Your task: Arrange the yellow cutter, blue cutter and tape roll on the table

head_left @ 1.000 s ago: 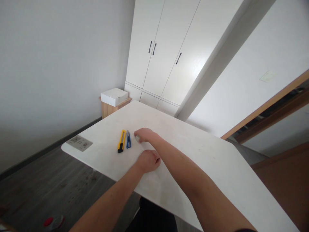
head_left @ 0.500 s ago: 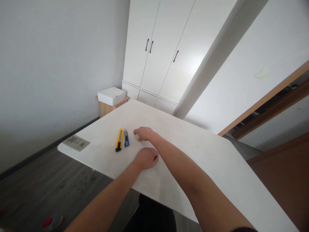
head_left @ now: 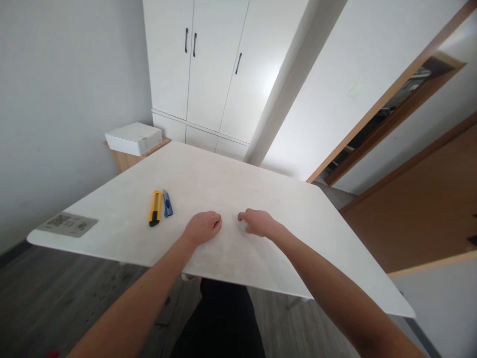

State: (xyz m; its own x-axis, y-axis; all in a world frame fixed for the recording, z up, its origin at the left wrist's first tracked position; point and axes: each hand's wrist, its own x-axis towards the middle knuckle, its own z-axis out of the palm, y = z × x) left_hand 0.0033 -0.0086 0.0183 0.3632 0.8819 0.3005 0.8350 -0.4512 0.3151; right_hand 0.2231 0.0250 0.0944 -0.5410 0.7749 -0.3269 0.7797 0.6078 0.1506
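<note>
My left hand (head_left: 203, 227) rests on the white table (head_left: 261, 258) with its fingers curled into a loose fist; nothing shows in it. My right hand (head_left: 258, 223) lies just to its right, fingers curled around a small pale object (head_left: 243, 225) that I cannot make out. A yellow utility knife (head_left: 155, 207) and a smaller blue utility knife (head_left: 167, 203) lie side by side on the table, to the left of my left hand and apart from it.
A grey label sheet (head_left: 68, 224) lies at the table's left corner. A white box (head_left: 133, 138) sits on a wooden stand by the wall. White cupboards (head_left: 208, 64) stand behind the table. A wooden door frame (head_left: 391, 89) is at the right.
My right hand drew back from beside the knives, rightward and toward me, still curled on the pale object. The view swung right, and the two hands now lie side by side.
</note>
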